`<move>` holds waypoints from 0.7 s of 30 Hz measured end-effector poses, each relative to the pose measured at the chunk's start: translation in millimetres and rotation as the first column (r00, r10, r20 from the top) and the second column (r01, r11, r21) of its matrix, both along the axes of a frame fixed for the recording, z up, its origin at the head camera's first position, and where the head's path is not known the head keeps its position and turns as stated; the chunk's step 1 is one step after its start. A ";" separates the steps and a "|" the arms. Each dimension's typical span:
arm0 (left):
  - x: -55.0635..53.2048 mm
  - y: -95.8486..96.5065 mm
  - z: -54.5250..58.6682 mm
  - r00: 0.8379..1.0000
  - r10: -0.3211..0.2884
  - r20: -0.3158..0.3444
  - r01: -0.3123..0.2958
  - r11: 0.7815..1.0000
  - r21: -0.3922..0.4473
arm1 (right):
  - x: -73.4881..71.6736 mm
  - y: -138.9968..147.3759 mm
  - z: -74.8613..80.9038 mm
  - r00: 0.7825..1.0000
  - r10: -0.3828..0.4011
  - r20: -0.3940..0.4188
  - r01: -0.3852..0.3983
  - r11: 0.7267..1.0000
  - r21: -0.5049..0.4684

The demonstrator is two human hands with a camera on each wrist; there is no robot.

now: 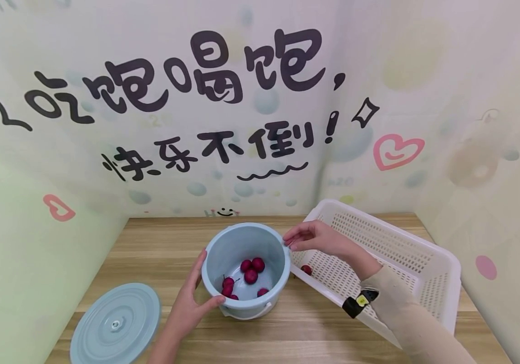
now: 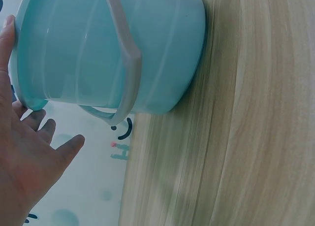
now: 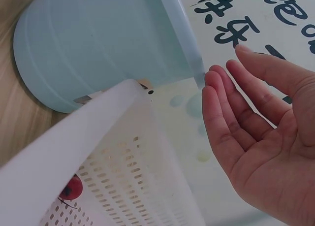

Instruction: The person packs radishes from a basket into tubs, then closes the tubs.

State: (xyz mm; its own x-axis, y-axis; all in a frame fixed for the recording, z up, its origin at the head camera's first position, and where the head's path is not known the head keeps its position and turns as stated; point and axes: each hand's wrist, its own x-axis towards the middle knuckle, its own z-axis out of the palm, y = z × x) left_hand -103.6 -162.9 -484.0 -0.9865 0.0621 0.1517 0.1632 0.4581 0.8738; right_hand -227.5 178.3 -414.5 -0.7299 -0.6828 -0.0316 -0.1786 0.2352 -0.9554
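Note:
A light blue bucket point(image 1: 247, 302) stands on the table, with several small dark red round fruits point(image 1: 251, 276) on its bottom, some with thin stems. My left hand point(image 1: 188, 308) is spread against the bucket's left side, its thumb at the near rim. In the left wrist view, its fingers stretch loosely along the rim. Beside the right rim is my right hand point(image 1: 316, 238), its fingers slightly bent and nothing in them in the right wrist view. Below it, a white perforated basket point(image 1: 452, 283) holds one red fruit point(image 3: 73, 188) in its corner nearest the bucket.
A round blue lid point(image 1: 125, 323) lies flat on the table at the front left. The bucket's pale handle point(image 2: 130, 71) hangs down on its near side. A wall with black lettering point(image 1: 212, 65) rises behind the wooden table point(image 1: 160, 237).

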 end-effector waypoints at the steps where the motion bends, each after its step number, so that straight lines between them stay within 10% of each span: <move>1: -0.1 0.0 0.0 1.000 0.000 0.001 0.000 1.000 0.000 | -0.6 1.2 -1.0 1.000 -0.004 -0.002 0.004 1.000 0.003; 21: -1.0 0.6 -0.3 1.000 0.010 0.010 -0.010 1.000 -0.016 | -13.2 26.9 -18.4 0.998 -0.060 0.004 0.060 0.997 0.046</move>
